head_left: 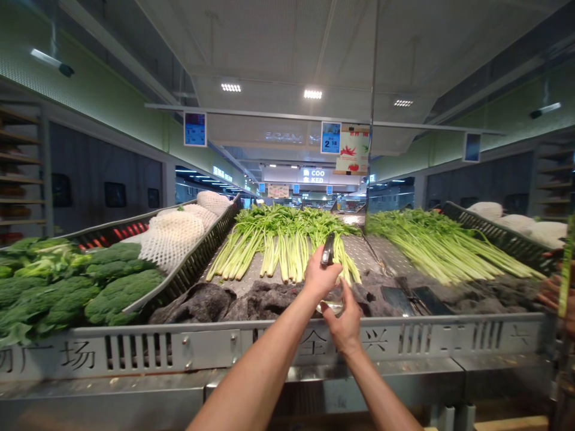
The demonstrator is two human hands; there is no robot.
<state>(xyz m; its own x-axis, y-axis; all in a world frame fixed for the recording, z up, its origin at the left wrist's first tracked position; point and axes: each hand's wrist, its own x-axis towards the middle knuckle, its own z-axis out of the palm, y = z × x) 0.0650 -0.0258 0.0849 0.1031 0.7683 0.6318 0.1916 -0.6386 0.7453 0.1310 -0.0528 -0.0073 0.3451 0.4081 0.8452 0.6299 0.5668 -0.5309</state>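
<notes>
My left hand (321,275) is closed round a small handheld tool with a black and silver end (328,250) sticking up past the thumb. Just below it, my right hand (345,320) has its thumb and fingers curled round the edge of a pale, clear round thing (331,306), whose kind I cannot make out. Both hands are close together over the front of the stand. Behind them, bunches of celery (287,251) lie side by side, leaves to the back and stalks towards me. Dark grey cloth (260,302) is bunched along the front edge.
Broccoli (49,293) is heaped at the left, beside a slanted black crate (204,254) with produce in white foam netting (173,236). A grey slatted rail (206,347) runs across the front. At right, a mirror panel (449,179) reflects the celery. Price signs (331,137) hang overhead.
</notes>
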